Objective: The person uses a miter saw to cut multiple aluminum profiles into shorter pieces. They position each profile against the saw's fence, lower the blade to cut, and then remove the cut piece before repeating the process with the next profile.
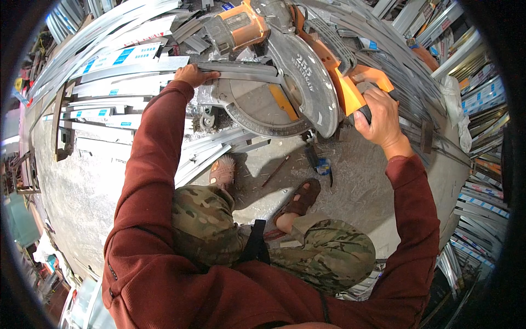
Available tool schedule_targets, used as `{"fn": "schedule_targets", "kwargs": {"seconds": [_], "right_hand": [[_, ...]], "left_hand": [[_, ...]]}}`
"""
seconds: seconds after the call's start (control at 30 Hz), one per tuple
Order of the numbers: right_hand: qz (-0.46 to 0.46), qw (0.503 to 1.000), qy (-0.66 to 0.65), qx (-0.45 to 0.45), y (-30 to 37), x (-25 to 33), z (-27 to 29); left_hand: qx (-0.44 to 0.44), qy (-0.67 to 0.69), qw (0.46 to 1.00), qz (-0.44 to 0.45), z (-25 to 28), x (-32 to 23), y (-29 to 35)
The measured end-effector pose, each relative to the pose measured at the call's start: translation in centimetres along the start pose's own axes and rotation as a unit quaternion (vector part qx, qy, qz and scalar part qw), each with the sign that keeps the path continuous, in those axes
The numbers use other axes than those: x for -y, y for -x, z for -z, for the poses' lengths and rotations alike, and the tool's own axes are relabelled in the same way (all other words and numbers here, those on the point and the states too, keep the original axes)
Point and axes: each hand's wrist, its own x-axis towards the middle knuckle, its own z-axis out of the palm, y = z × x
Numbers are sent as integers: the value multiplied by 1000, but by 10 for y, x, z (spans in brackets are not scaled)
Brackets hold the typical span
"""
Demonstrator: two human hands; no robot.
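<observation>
Item: orange-and-grey mitre saw [335,70], set at the upper centre of the frame, its curved grey metal blade guard [308,82] standing over a round grey metal turntable [249,112]. Item: straight grey metal bar [249,72], laid across the turntable's rear edge, left of the guard.

Hazards, as judged: the left hand [192,75] could be drawn toward the guard if anything beneath it were snagged by a turning blade; whether the blade was spinning could not be told. Bare toes in brown open sandals [302,197], lower centre, could be struck by any offcut dropped from the turntable.

Pose: the left arm was extended to the upper left, the hand laid over the bar's left end, fingers pointed right; whether anything was pinched below could not be told. The right arm was bent at the elbow, forearm raised along the right side, and the black handle [366,113] was gripped by the curled right hand [382,116].
</observation>
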Motion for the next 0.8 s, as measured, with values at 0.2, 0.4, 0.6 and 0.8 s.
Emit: {"fn": "schedule_targets", "kwargs": {"seconds": [0.2, 0.4, 0.6, 0.8], "right_hand": [[7, 1000, -6, -20, 1, 0, -5], [9, 1000, 0, -13, 7, -1, -10], [11, 1000, 11, -27, -5, -2, 6], [-27, 998, -1, 50, -75, 1, 59]], "left_hand": [[-25, -6, 1000, -4, -3, 6, -4], [-14, 5, 1000, 14, 6, -1, 5], [-21, 1, 999, -25, 11, -6, 10], [-60, 60, 996, -36, -17, 25, 15]]}}
